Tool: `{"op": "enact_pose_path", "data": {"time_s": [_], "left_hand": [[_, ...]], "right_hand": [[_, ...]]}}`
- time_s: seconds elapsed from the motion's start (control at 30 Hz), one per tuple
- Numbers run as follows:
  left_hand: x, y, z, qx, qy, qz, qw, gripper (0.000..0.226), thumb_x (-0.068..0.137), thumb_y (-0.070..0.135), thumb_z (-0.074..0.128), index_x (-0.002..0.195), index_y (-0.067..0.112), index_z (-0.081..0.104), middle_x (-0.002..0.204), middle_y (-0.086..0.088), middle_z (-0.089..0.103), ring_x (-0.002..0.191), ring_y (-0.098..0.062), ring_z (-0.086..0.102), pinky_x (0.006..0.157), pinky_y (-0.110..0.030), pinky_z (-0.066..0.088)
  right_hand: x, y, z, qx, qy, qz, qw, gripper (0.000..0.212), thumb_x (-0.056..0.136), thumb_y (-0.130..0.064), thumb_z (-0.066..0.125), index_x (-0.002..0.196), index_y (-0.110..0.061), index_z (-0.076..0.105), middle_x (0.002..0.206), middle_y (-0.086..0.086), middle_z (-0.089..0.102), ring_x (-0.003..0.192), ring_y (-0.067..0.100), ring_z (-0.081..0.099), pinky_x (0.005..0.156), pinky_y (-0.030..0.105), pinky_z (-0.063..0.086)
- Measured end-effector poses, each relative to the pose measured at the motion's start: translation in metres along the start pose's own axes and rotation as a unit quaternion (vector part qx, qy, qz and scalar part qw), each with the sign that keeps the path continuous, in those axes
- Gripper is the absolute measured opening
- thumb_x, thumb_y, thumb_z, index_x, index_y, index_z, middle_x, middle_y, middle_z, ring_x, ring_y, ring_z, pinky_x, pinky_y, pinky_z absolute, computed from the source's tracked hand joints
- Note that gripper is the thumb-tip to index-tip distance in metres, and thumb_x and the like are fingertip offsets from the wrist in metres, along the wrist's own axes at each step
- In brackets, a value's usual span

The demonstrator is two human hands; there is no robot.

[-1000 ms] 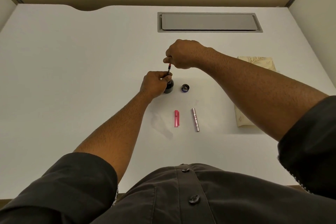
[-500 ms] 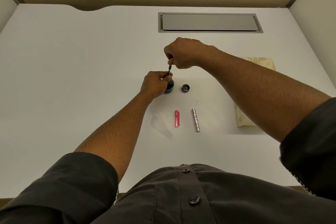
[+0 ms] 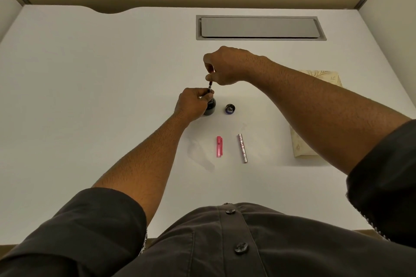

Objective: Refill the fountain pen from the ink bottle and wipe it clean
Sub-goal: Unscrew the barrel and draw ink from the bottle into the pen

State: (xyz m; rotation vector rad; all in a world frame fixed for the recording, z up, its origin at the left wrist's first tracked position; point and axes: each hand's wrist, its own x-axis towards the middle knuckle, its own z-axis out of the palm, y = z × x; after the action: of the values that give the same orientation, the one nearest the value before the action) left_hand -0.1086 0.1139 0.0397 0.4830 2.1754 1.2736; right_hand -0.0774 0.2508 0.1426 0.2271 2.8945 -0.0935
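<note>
The pen section (image 3: 210, 87) is kept upright over the ink bottle (image 3: 210, 107) at mid-table — its lower end pinched by the left hand (image 3: 191, 103), its top pinched by the right hand (image 3: 227, 65), likely to draw ink.

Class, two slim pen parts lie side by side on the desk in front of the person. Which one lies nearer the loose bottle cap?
The silver barrel, on the right; its far end lies nearer the bottle cap than the pink cap to its left does.

Bottle cap (image 3: 229, 109) sat just right of the ink bottle (image 3: 210, 108); pink cap (image 3: 219, 146) and barrel (image 3: 242, 148) blocked the near side.
</note>
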Motion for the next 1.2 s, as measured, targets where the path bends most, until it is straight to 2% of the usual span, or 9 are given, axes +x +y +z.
{"op": "enact_pose_path", "data": {"time_s": [0.1,0.23,0.33,0.53,0.67,0.8,0.93,1.07,1.2], "left_hand": [[-0.001,0.000,0.001,0.001,0.001,0.001,1.000,0.026,0.091,0.026,0.062,0.115,0.017,0.069,0.122,-0.003,0.067,0.113,-0.018,0.059,0.092,-0.026,0.045],[-0.001,0.000,0.001,0.001,0.001,0.006,1.000,0.027,0.091,0.025,0.062,0.115,0.016,0.069,0.122,-0.003,0.067,0.112,-0.018,0.060,0.088,-0.023,0.044],[-0.001,0.000,0.000,-0.001,0.002,0.006,1.000,0.025,0.091,0.025,0.062,0.114,0.017,0.070,0.121,-0.003,0.067,0.112,-0.017,0.060,0.087,-0.022,0.044],[-0.001,0.000,0.001,0.004,0.003,0.005,1.000,0.027,0.092,0.025,0.061,0.116,0.016,0.069,0.123,-0.003,0.066,0.115,-0.019,0.059,0.091,-0.025,0.043],[0.000,0.000,0.001,0.005,0.002,0.004,1.000,0.026,0.092,0.026,0.061,0.116,0.018,0.069,0.122,-0.002,0.067,0.114,-0.018,0.059,0.089,-0.023,0.042],[0.000,-0.001,0.001,0.007,0.005,0.004,1.000,0.026,0.092,0.027,0.061,0.115,0.019,0.070,0.122,-0.002,0.067,0.113,-0.017,0.059,0.085,-0.022,0.042],[0.000,-0.002,0.002,0.010,0.005,0.007,1.000,0.027,0.092,0.026,0.061,0.116,0.018,0.069,0.123,-0.003,0.066,0.114,-0.018,0.059,0.088,-0.024,0.041],[0.000,-0.002,0.001,0.007,0.004,0.008,1.000,0.026,0.092,0.025,0.061,0.116,0.017,0.069,0.122,-0.003,0.067,0.114,-0.018,0.059,0.089,-0.024,0.042],[-0.001,-0.001,0.001,0.000,0.002,0.010,1.000,0.027,0.092,0.025,0.061,0.116,0.015,0.069,0.121,-0.004,0.067,0.113,-0.018,0.060,0.090,-0.025,0.044]], "right_hand": [[-0.001,0.000,-0.003,0.004,-0.011,-0.017,1.000,0.015,0.096,-0.024,0.054,0.106,-0.014,0.057,0.087,-0.002,0.052,0.079,0.015,0.051,0.064,0.030,0.039],[-0.002,-0.003,-0.002,-0.027,-0.019,-0.004,0.999,0.023,0.097,-0.020,0.052,0.117,-0.008,0.054,0.097,0.005,0.055,0.083,0.018,0.052,0.066,0.032,0.041],[-0.002,-0.004,0.002,-0.066,-0.011,-0.001,0.998,0.028,0.101,-0.026,0.046,0.120,-0.008,0.055,0.105,0.010,0.060,0.082,0.020,0.052,0.067,0.035,0.042],[0.000,-0.004,0.007,-0.078,0.018,0.005,0.997,0.045,0.103,-0.044,0.032,0.106,-0.009,0.060,0.083,0.003,0.050,0.077,0.020,0.053,0.065,0.036,0.041],[0.000,-0.002,0.004,-0.043,0.009,0.005,0.999,0.036,0.098,-0.048,0.041,0.100,-0.015,0.055,0.073,-0.003,0.044,0.076,0.018,0.052,0.064,0.035,0.041],[-0.002,0.000,0.002,-0.032,-0.010,-0.014,0.999,0.021,0.094,-0.032,0.057,0.108,-0.016,0.056,0.084,-0.002,0.050,0.075,0.016,0.052,0.060,0.030,0.040],[-0.002,0.000,0.003,-0.041,-0.012,-0.017,0.999,0.014,0.096,-0.024,0.056,0.105,-0.014,0.056,0.077,-0.004,0.047,0.062,0.008,0.043,0.053,0.026,0.033],[-0.002,-0.003,0.004,-0.047,-0.015,-0.006,0.999,0.025,0.100,-0.032,0.049,0.110,-0.012,0.059,0.081,-0.004,0.048,0.073,0.013,0.049,0.065,0.033,0.039],[-0.003,-0.002,0.001,-0.052,-0.022,-0.008,0.998,0.032,0.101,-0.037,0.044,0.114,-0.012,0.060,0.091,0.002,0.052,0.082,0.018,0.052,0.068,0.035,0.041]]}}
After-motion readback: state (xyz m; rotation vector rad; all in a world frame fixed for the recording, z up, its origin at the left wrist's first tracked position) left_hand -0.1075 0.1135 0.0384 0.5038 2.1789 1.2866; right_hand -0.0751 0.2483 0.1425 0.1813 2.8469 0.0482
